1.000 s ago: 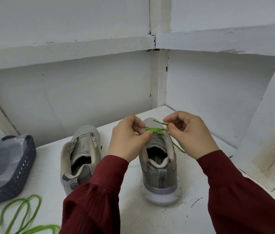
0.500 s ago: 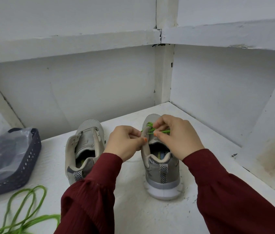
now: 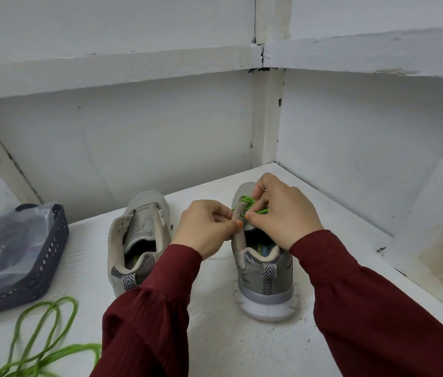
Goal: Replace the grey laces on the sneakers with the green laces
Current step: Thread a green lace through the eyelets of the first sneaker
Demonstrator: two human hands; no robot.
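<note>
Both hands are working close together over the right sneaker (image 3: 266, 281), which is standing on the white tabletop (image 3: 214, 336) with its heel toward the person. The left hand (image 3: 204, 229) is curling its fingers and pinching the side flap of this sneaker between thumb and forefinger; if it is also holding a piece of lace, I cannot tell. The right hand (image 3: 285, 213) is pinching the green lace (image 3: 250, 204) with its fingertips just above the tongue, and the lace is crossing the front part of the sneaker under the fingers. Both arms are wearing dark red sleeves (image 3: 146, 322).

Just beside, on the left, the left sneaker (image 3: 138, 235) is standing with its flaps spread open and its heel also toward the person. A second green lace (image 3: 46, 336) is lying in loose loops near the front left corner of the tabletop. Behind it, a dark grey basket (image 3: 38, 278) is holding a clear plastic bag (image 3: 10, 240).
</note>
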